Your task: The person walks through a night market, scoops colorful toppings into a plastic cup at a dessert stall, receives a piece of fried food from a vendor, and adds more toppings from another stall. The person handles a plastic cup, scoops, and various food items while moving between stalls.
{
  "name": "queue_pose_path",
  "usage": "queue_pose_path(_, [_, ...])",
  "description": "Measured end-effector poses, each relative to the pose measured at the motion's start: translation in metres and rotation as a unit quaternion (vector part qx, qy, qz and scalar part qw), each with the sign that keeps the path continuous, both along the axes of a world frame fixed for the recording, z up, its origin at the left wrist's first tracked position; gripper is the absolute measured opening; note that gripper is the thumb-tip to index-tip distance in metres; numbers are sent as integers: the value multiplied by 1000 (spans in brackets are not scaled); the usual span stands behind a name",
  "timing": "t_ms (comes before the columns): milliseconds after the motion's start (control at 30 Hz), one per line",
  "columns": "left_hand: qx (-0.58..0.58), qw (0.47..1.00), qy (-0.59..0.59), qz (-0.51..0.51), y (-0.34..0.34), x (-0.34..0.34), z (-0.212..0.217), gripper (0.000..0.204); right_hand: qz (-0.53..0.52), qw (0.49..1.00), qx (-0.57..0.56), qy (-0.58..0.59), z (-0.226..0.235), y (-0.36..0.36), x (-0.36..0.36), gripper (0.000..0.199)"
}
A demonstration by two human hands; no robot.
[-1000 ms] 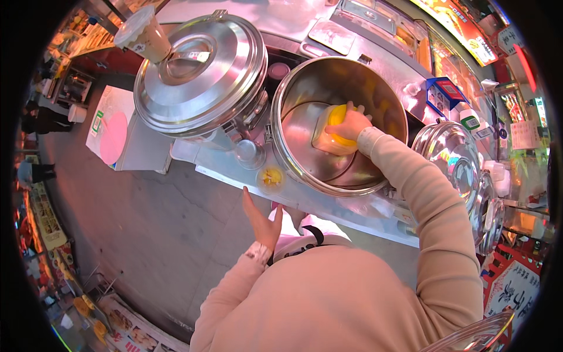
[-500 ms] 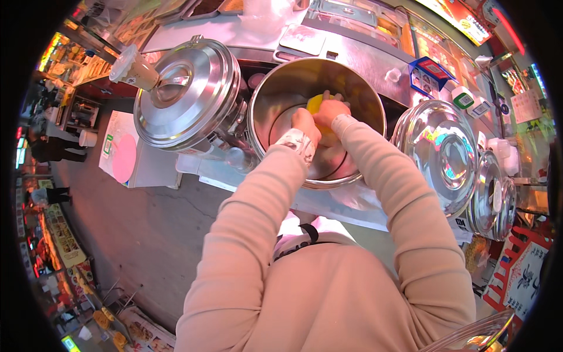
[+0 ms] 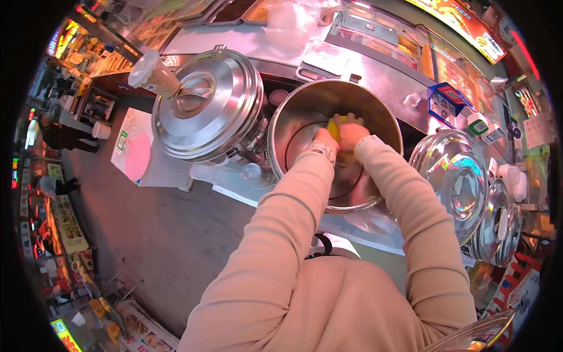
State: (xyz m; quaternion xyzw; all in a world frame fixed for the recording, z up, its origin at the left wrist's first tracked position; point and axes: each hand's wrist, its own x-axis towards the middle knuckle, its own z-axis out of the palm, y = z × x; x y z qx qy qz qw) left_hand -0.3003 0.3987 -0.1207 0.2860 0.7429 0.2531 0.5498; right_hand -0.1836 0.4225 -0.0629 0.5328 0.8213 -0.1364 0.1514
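Both my hands are down inside a deep, round stainless steel pot (image 3: pixel 299 111) with a shiny inner wall. A soft-looking yellow thing (image 3: pixel 333 129) is between them; its kind cannot be made out. My left hand (image 3: pixel 324 139) is curled closed against its near left side, with the fingers partly hidden by the wrist. From the right, my right hand (image 3: pixel 352 132) wraps over it, fingers bent around its far side. Only a small part of the yellow surface shows between the hands.
Left of the pot stands a lidded steel container (image 3: pixel 226 132) with a plastic cup (image 3: pixel 153 74) on top. More shiny round lids (image 3: pixel 458 183) line the right side. Behind are a white tray (image 3: pixel 326 58), a plastic bag (image 3: pixel 293 23) and a blue stand (image 3: pixel 444 105).
The whole view has shifted, so the pot sits lower and further right. Both hands stay together in the pot around the yellow thing.
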Motion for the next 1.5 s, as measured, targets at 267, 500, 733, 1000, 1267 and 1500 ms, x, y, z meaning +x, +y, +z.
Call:
queue_pose_path(267, [47, 991, 39, -118, -20, -7, 40, 50, 258, 955, -139, 43, 33, 23, 13, 54])
queue_pose_path(500, [-91, 985, -139, 47, -12, 3, 83, 43, 64, 993, 86, 41, 47, 9, 12, 69])
queue_pose_path(733, [-58, 990, -112, -61, -23, -17, 61, 48, 350, 931, 70, -73, 47, 2, 19, 87])
queue_pose_path(1000, [-19, 986, 69, -150, -19, -10, 69, 40, 409, 897, -144, 87, 46, -11, 22, 18])
queue_pose_path(1267, [-89, 967, -226, 79, -1, -18, -5, 42, -28, 995, 87, -50, 40, -25, -10, 80])
queue_pose_path(1500, [-148, 942, -273, 127, 5, -13, 10, 46, 64, 996, 55, 10, 24, -17, 16, 99])
